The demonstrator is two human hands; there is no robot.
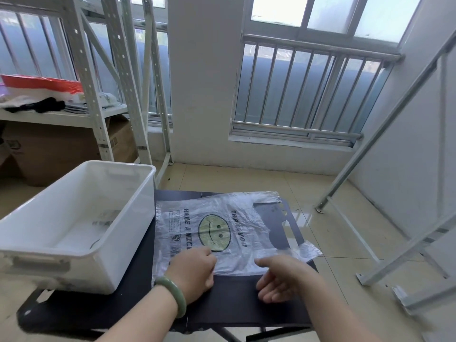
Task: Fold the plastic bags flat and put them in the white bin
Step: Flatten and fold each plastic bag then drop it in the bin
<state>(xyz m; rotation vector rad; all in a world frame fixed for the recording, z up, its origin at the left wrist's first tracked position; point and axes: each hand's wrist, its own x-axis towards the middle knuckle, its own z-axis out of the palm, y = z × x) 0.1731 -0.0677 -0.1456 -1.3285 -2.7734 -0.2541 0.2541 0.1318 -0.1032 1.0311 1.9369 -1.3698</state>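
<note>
One clear plastic bag (217, 233), spread flat on the black tabletop (234, 299), just beside the right wall of the white bin (81, 270). Long axis across the view, left to right: closed bottom toward the bin, both handles toward the right. Far handle flat at the tabletop's far right corner; near handle past the right edge, hanging free. Printed side up, with a green smiling face in the middle and dark lettering turned sideways on either side of it.

Left hand (195, 267) in from the near side, back of the hand up, a green bangle (172, 296) on the wrist. Fingers curled under, resting on the bag's near edge just below the face; pinching the film or only pressing it, impossible to tell.

Right hand (283, 277) low over bare tabletop at the bag's near right corner, slightly blurred. Palm turned leftward, fingers loosely bent and apart, gripping nothing, thumb pointing toward the left hand.

On the bin's floor, a flat pale sheet (106, 218) with dark print, too faint to name.
</note>
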